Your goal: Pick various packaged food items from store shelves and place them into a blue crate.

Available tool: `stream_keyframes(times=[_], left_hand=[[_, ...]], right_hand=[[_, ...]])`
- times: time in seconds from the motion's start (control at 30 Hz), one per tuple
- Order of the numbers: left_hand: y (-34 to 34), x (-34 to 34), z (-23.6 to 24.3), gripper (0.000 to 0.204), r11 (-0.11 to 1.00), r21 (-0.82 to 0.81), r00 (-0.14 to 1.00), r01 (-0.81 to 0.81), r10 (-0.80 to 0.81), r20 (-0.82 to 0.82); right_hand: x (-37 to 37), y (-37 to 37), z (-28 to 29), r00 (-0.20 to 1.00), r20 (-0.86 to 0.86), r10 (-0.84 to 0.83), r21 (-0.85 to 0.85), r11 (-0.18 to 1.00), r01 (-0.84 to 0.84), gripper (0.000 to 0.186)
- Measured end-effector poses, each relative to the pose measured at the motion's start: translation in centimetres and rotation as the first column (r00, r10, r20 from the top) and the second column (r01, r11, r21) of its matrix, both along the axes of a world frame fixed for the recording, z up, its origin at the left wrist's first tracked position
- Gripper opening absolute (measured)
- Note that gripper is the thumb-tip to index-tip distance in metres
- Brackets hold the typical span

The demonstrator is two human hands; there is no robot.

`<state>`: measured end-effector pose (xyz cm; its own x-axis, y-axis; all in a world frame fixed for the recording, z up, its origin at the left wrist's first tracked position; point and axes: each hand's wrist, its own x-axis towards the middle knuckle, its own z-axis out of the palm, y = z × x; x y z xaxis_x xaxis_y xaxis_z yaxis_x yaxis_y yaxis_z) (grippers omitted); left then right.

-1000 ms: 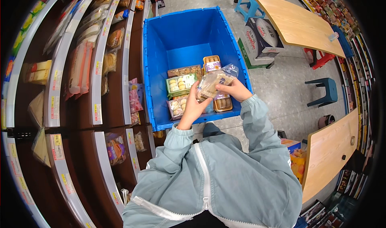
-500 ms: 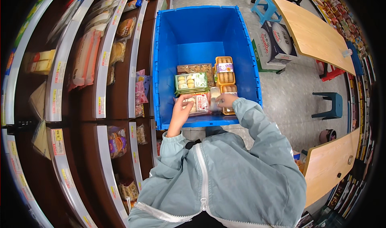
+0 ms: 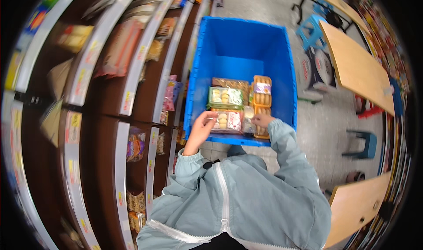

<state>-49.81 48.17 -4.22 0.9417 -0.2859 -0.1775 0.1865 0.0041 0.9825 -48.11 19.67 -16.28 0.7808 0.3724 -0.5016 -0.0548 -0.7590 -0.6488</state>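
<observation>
My left hand (image 3: 201, 133) is at the near left of a blue crate, thumb and fingers apart beside a red-and-white pack of round pastries (image 3: 226, 120). My right hand (image 3: 263, 120) bends over the near right, its fingers drawn together at the edge of a small clear pack (image 3: 248, 120); what is under the fingertips is partly hidden. Beneath that hand lies an orange tray of pastries (image 3: 261, 132), partly covered. Another orange tray (image 3: 262, 91) with a purple-and-white label is farther back. A green-and-white pastry pack (image 3: 225, 96) sits behind the red one.
The blue crate (image 3: 291, 96) stands before me, with a brown snack pack (image 3: 231, 83) behind the green one. Shelves (image 3: 125, 104) of bagged bread line the left. Wooden tables (image 3: 352, 65), blue stools (image 3: 313, 32) and a dark box (image 3: 319, 69) are on the right.
The view has shifted, so the crate appears farther right and lower. My right hand has drawn slightly right of the clear pack's middle, and my left hand stays by the red-and-white pack.
</observation>
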Motion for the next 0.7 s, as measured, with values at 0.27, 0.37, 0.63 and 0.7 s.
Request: stream_keyframes(times=[0.27,0.37,0.63,0.7], left_hand=[[6.7,-2.5,6.7,0.016,0.976,0.034,0.942,-0.215,0.198,0.27],[10.0,-5.3,10.8,0.014,0.913,0.01,0.817,-0.408,0.361,0.45],[18.9,-11.6,22.2,0.01,0.237,0.001,0.048,-0.972,0.19,0.981],[20.7,-11.7,23.6,0.009,0.11,-0.019,0.001,-0.994,0.178,0.984]], right_hand=[[-0.4,6.5,12.6,0.986,0.167,0.01,0.158,0.987,-0.037,0.038],[0.4,11.8,18.0,0.976,0.196,0.1,0.471,0.863,-0.183,0.026],[4.3,29.1,30.8,0.603,0.794,-0.074,0.538,0.548,-0.641,0.016],[3.6,34.3,34.8,0.5,0.853,-0.147,0.506,0.466,-0.726,0.018]])
